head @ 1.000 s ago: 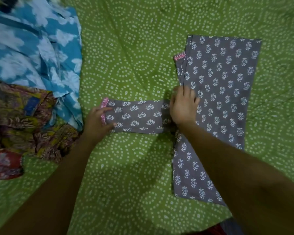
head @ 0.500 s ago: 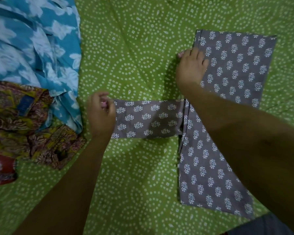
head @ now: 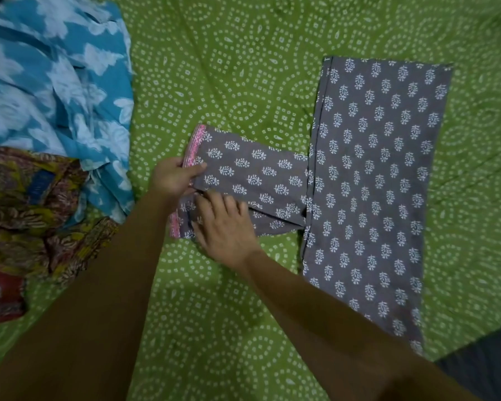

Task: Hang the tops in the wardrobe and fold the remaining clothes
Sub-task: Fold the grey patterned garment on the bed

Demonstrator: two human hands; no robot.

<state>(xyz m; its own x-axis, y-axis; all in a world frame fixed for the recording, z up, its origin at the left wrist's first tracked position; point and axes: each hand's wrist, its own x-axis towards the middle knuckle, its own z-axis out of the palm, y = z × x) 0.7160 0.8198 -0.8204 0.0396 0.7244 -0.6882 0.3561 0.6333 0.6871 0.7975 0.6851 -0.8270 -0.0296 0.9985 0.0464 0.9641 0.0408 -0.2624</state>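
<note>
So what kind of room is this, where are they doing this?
Most likely a bedroom at home, working on a bed. The green dotted bedcover fills the view, a grey printed top lies flat on it, and loose clothes, a blue floral garment among them, are heaped alongside.

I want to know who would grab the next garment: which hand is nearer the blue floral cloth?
Left. The left hand grips the grey top's pink sleeve cuff, just right of the blue floral cloth; the right hand presses the lower sleeve farther away.
</note>
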